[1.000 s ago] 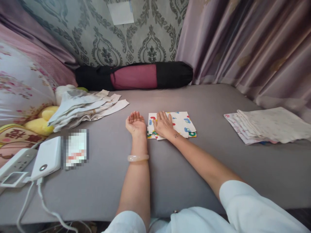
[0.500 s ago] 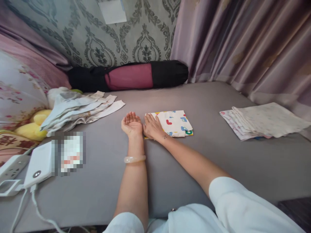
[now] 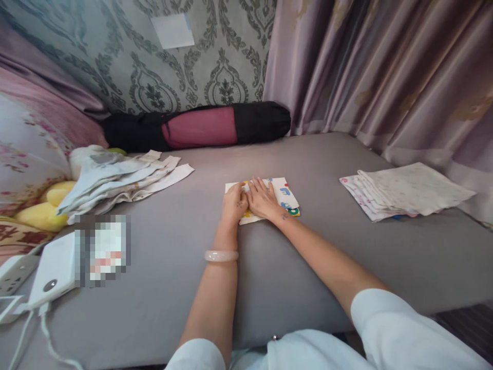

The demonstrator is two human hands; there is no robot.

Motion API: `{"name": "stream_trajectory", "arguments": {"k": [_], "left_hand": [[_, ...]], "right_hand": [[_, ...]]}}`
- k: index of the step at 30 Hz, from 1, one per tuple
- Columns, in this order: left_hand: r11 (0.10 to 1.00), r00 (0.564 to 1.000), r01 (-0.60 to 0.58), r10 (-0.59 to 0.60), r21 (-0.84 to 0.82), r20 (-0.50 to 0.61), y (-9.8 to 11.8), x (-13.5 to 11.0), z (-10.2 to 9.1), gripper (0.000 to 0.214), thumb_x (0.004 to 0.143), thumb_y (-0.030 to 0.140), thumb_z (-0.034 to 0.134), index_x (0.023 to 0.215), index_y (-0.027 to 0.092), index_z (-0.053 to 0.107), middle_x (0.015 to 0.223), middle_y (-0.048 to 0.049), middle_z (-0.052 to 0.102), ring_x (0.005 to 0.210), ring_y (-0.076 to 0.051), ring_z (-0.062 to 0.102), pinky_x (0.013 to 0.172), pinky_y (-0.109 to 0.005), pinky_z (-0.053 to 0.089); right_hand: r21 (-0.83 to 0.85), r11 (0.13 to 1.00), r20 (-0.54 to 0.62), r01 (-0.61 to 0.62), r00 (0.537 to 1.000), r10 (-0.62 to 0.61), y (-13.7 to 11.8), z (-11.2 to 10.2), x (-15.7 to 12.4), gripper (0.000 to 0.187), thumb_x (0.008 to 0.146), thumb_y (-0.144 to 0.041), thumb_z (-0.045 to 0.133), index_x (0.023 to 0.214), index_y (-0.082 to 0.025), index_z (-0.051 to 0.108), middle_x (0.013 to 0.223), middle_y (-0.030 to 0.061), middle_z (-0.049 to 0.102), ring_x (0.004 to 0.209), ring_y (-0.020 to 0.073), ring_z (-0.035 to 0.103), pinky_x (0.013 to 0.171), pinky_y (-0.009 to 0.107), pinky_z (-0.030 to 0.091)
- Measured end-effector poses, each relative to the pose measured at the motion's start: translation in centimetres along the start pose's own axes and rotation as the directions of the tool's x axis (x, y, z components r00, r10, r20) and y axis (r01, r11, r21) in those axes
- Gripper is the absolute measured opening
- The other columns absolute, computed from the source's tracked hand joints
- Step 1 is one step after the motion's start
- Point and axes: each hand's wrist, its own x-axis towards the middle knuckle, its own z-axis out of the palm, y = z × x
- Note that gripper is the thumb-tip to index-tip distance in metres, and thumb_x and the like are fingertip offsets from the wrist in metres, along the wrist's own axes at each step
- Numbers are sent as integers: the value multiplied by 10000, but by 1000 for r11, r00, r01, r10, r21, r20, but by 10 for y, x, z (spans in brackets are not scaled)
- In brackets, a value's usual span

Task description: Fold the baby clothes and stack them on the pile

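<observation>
Having turned over from palm-up since the earlier frame, my left hand (image 3: 234, 202) is now resting back-upward on the left part of the folded printed cloth (image 3: 288, 193), and my right hand (image 3: 263, 198) is sitting farther in from that edge. From this distance I'm reading the left fingers as curling, but I cannot tell whether they are pinching any fabric. The right fingers are lying extended and flat on the cloth, clamping nothing. The hands are resting just beside each other.

The cloth is lying on the grey sheet (image 3: 308, 257), straight ahead of me, its layers showing unevenly at the near edge. Well apart to the right, a pile of pale cloths (image 3: 416, 189) is lying; to the left, light garments (image 3: 115, 177) are overlapping.
</observation>
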Motion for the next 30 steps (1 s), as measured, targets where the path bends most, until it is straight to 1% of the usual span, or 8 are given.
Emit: {"name": "stream_trajectory", "arguments": {"k": [5,9,12,16,19,21,26,30], "left_hand": [[993,996,-49,42,105,75,-4,-1,0,309,701,60,565,962,208,641,1095,-122,667,1161,-287,556,1111,-477,324],[973,990,-98,73,210,123,-7,0,0,321,744,83,536,1035,190,621,1197,-157,629,1232,-295,519,1129,-488,300],[966,987,-106,74,235,140,-10,-1,1,320,784,126,534,1087,191,614,1251,-167,608,1265,-295,497,1141,-491,277],[944,990,-54,7,326,143,-9,-5,3,335,835,251,564,1166,207,594,1363,-167,546,1354,-314,408,1156,-517,223],[873,985,-25,-61,486,161,-5,-7,3,388,873,324,540,1241,203,556,1442,-174,475,1404,-329,336,1164,-542,173],[829,979,-44,-74,558,188,-3,-8,3,418,896,344,505,1285,193,527,1470,-179,443,1414,-330,320,1165,-550,159],[776,973,-72,-84,627,215,-1,-8,1,445,908,356,477,1319,188,515,1478,-181,432,1412,-323,328,1163,-539,183],[750,966,-78,-105,657,235,1,-7,0,456,918,381,440,1333,205,506,1493,-168,416,1418,-313,318,1161,-551,176]], "right_hand": [[-4,1000,0,-20,1000,20,-1,8,0,552,974,-319,277,1477,-103,353,1569,128,277,1450,260,204,1164,512,104],[51,999,15,-4,1000,3,2,2,-1,554,980,-323,254,1479,-102,349,1566,122,287,1450,256,208,1165,505,121],[68,997,-8,-38,999,39,10,-5,-4,562,990,-340,231,1481,-88,340,1567,140,276,1453,256,202,1167,499,120],[11,992,-101,-128,987,128,21,-5,-11,575,990,-358,261,1463,-47,358,1557,178,281,1454,278,190,1168,507,85],[2,987,-91,-158,983,158,23,-1,-15,591,993,-380,259,1463,-37,358,1541,179,317,1446,291,209,1163,512,111],[7,986,-83,-167,983,167,23,0,-15,595,995,-384,250,1467,-37,352,1544,175,313,1447,294,205,1164,515,110],[66,983,5,-172,985,172,28,-11,-15,599,994,-393,243,1476,-52,341,1558,168,283,1451,286,203,1167,500,136],[38,979,-61,-200,977,202,42,-20,-24,608,990,-404,256,1477,-47,334,1568,171,255,1459,279,179,1174,488,114]]}}
